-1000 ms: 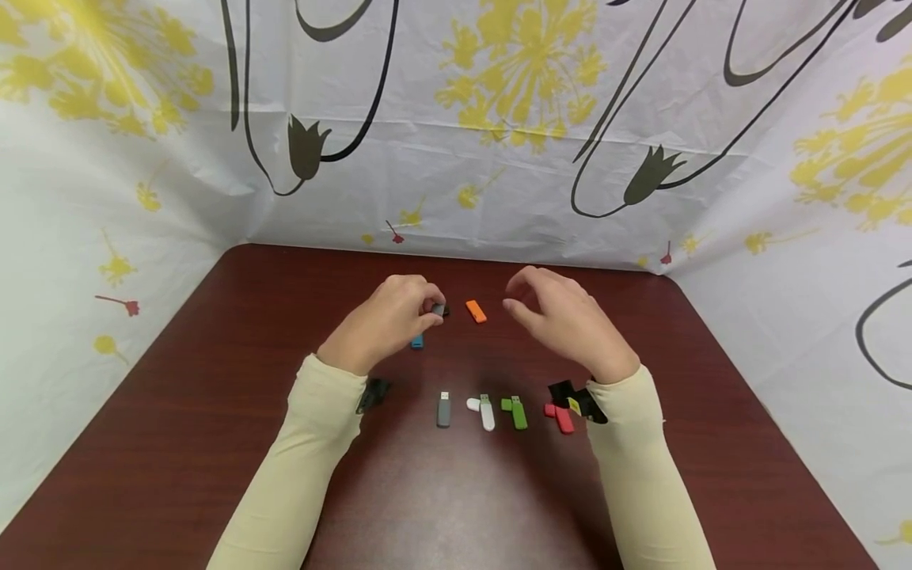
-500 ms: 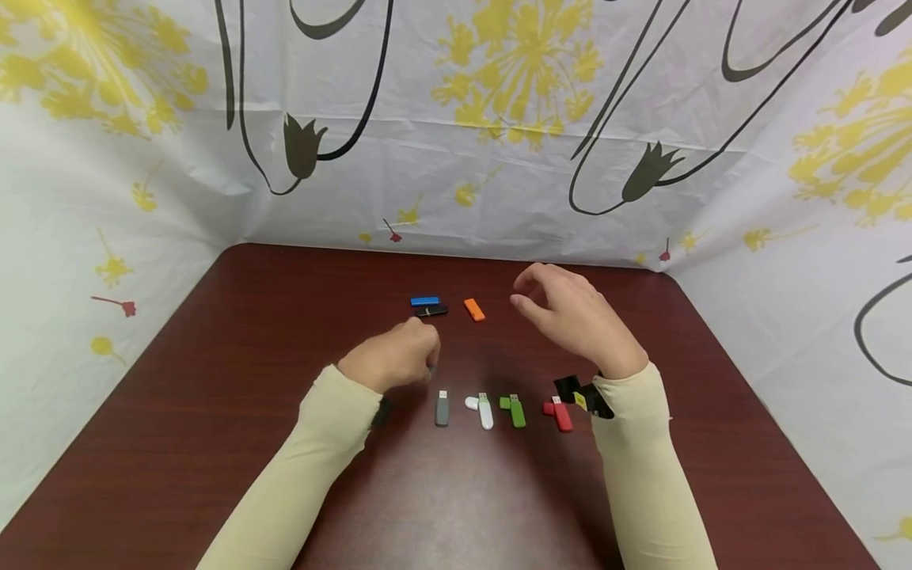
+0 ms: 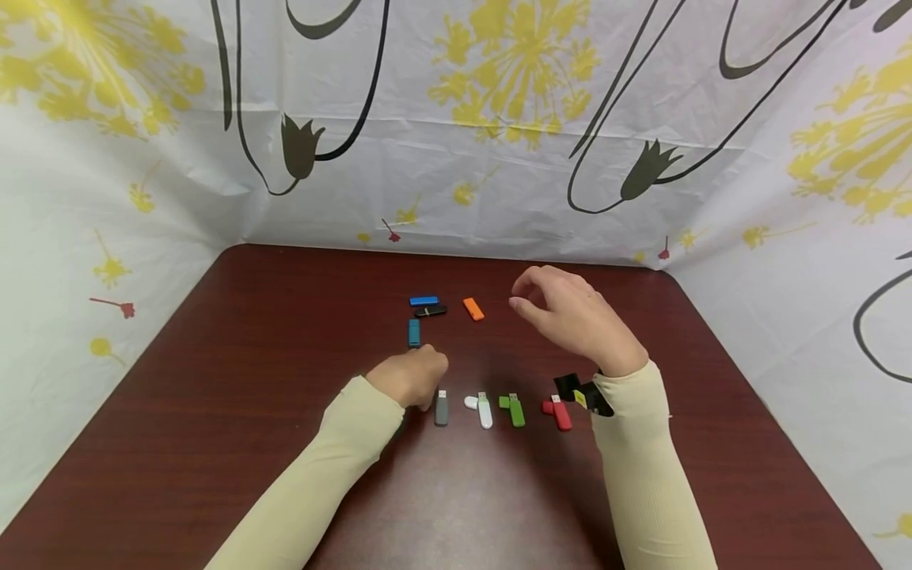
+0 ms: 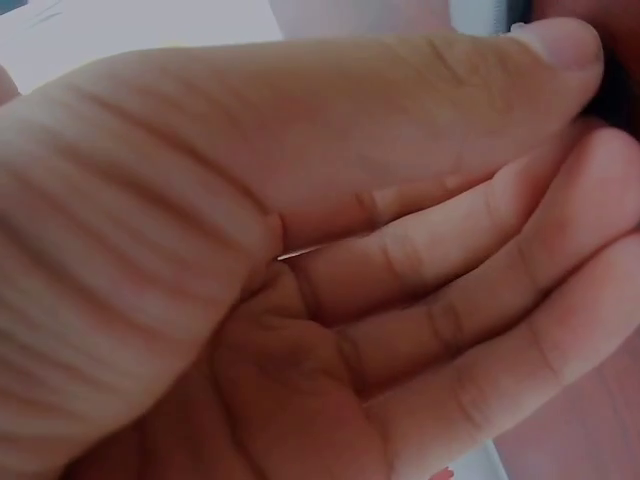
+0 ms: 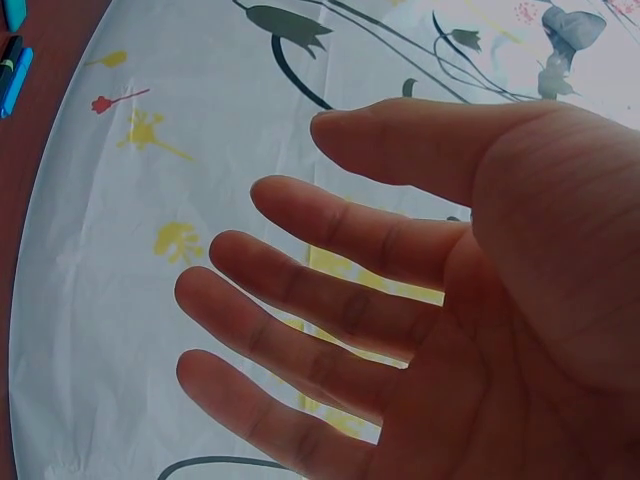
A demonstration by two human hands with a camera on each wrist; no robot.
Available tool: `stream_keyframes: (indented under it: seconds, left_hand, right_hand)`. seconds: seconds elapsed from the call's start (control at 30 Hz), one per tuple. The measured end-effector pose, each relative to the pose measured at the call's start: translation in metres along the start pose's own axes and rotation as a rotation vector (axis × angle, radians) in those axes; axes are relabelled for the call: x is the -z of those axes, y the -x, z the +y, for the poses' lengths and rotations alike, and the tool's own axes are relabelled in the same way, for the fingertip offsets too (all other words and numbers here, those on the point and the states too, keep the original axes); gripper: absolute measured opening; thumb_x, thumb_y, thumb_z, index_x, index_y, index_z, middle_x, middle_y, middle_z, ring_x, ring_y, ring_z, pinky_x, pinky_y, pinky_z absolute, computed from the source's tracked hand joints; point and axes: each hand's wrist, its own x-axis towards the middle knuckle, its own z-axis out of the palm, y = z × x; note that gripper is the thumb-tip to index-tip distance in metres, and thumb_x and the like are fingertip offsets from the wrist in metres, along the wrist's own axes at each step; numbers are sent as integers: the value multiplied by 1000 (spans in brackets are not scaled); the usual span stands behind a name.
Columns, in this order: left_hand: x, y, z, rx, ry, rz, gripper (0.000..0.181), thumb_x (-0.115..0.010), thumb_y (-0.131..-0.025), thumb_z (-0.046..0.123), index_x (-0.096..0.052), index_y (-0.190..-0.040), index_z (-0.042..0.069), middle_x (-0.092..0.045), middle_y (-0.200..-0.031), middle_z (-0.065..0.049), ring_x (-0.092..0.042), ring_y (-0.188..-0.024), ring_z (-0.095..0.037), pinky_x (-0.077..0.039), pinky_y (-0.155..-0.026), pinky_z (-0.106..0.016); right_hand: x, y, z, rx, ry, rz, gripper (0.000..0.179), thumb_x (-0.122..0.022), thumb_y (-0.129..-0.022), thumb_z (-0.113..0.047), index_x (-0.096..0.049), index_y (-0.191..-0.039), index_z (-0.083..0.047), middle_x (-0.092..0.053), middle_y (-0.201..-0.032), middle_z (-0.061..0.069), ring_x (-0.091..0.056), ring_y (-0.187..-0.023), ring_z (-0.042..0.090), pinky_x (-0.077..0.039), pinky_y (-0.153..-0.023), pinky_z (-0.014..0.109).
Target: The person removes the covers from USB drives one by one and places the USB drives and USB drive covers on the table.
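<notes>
In the head view my left hand [image 3: 412, 375] is low over the table, left of a grey USB stick [image 3: 442, 408] with a bare plug. Its thumb and fingers pinch a small grey cap, mostly hidden; a dark bit shows between the fingertips in the left wrist view. To the right lie a white USB stick [image 3: 484, 412], a green USB stick [image 3: 516, 411] and a red USB stick [image 3: 561, 413], each uncapped with its cap on its left. My right hand [image 3: 573, 317] hovers above the table, fingers loosely bent, holding nothing.
Farther back lie a blue USB stick [image 3: 423, 301], a black USB stick [image 3: 431, 311], an orange USB stick [image 3: 473, 309] and a teal USB stick [image 3: 414, 332]. A white patterned sheet [image 3: 399, 190] encloses the dark red table [image 3: 299, 293] at the back and sides.
My left hand has come from beside the black USB stick toward me, bringing the grey cap down beside the grey USB stick. The right hand has shifted slightly right.
</notes>
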Motion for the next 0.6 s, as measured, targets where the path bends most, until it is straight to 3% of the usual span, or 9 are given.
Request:
stream_keyframes:
  seconds: [0.6]
  left_hand:
    - [-3, -3, -2, -23, 23, 18, 17, -85, -88, -7, -78, -100, 2, -69, -96, -11, -57, -76, -17, -47, -63, -32]
  right_hand:
    - [-3, -1, 0, 20, 19, -11, 15, -66, -107, -25, -73, -116, -14, -73, -115, 3, -68, -106, 24, -55, -92, 50]
